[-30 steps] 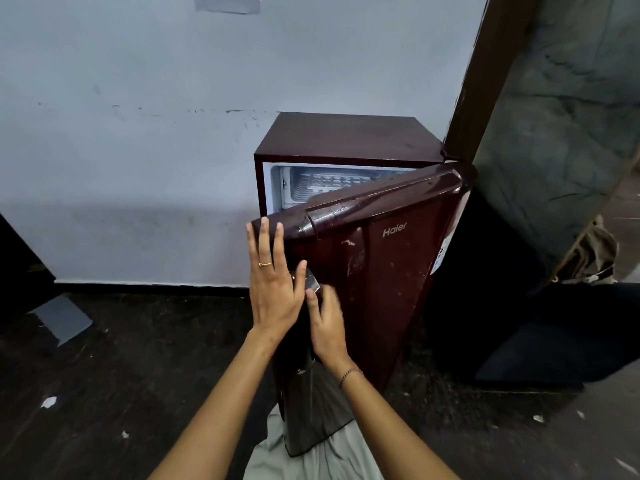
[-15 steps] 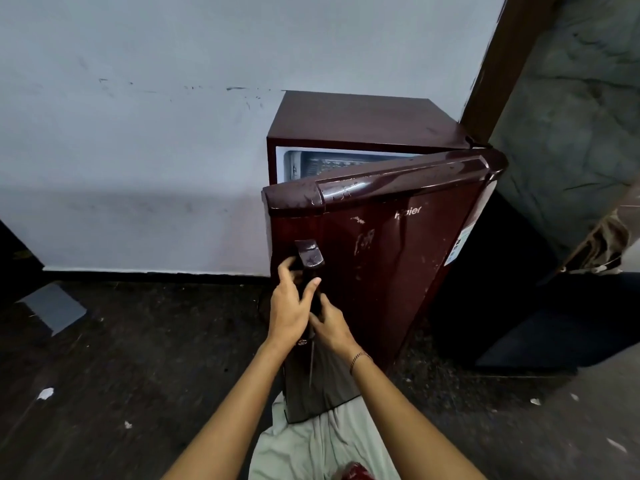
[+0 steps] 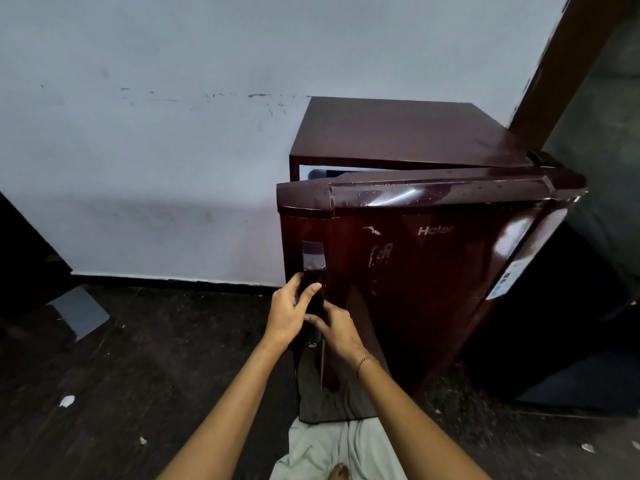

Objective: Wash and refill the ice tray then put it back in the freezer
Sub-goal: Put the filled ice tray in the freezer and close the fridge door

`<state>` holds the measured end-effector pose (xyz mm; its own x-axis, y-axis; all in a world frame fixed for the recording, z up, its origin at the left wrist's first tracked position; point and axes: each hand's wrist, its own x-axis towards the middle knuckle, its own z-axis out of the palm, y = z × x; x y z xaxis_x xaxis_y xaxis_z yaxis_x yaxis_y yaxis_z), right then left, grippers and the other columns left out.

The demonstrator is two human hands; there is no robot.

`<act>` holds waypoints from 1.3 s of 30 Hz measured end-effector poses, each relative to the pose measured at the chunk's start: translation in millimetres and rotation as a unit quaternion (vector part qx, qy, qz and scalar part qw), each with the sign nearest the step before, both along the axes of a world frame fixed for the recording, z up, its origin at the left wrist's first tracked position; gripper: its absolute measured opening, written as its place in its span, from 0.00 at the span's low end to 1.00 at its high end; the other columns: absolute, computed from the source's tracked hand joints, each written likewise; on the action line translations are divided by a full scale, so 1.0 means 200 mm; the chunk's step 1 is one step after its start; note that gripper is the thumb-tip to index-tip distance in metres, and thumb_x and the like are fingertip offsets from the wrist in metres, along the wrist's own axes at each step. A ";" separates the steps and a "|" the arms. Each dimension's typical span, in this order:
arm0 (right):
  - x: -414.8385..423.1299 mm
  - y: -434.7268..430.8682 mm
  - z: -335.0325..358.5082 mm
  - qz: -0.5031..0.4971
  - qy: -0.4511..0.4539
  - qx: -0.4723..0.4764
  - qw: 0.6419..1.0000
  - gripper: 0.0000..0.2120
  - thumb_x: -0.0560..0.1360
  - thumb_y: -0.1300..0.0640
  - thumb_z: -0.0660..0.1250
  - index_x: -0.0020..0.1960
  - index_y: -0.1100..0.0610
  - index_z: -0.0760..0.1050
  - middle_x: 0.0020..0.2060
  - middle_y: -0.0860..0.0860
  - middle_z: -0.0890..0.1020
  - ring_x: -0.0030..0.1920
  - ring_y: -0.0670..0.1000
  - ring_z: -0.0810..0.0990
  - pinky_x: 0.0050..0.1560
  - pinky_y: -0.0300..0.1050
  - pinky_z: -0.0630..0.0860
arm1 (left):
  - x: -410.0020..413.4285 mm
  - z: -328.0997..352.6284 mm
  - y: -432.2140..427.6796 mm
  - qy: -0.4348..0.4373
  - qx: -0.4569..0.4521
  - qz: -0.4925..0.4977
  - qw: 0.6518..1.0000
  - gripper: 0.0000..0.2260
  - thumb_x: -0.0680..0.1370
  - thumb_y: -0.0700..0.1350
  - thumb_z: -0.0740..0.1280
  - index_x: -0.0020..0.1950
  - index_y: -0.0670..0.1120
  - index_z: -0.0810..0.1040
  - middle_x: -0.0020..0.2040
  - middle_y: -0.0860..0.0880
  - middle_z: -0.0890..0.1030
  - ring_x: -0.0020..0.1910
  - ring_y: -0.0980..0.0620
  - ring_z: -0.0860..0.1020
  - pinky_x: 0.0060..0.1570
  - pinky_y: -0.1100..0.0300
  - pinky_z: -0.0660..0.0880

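Observation:
A small maroon fridge [image 3: 398,133] stands against the white wall. Its door [image 3: 433,265] is ajar by a narrow gap at the top left, where a strip of white interior [image 3: 311,173] shows. My left hand [image 3: 289,311] wraps around the dark vertical door handle [image 3: 313,265] from the left. My right hand [image 3: 337,329] grips the same handle just below, from the right. The ice tray is not visible; the freezer compartment is hidden behind the door.
A dark floor [image 3: 138,375] with small white scraps spreads to the left. A grey flat piece [image 3: 81,311] lies near the wall. A brown door frame [image 3: 561,71] and a dark object [image 3: 571,341] stand right of the fridge.
The door has swung toward the fridge body, narrowing the gap. My left hand dropped from the door's top edge onto the handle, joining my right hand.

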<state>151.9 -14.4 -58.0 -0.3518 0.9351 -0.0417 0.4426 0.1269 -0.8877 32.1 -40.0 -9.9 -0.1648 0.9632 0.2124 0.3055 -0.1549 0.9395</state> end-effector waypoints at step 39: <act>-0.16 0.39 0.01 0.001 -0.051 -0.032 0.998 0.20 0.77 0.45 0.63 0.65 0.55 0.70 0.50 0.54 0.83 0.50 0.53 0.82 0.53 0.48 0.78 | -0.10 -0.02 0.39 0.014 0.002 0.014 1.000 0.15 0.79 0.49 0.58 0.61 0.43 0.75 0.49 0.52 0.83 0.51 0.59 0.81 0.51 0.69 0.75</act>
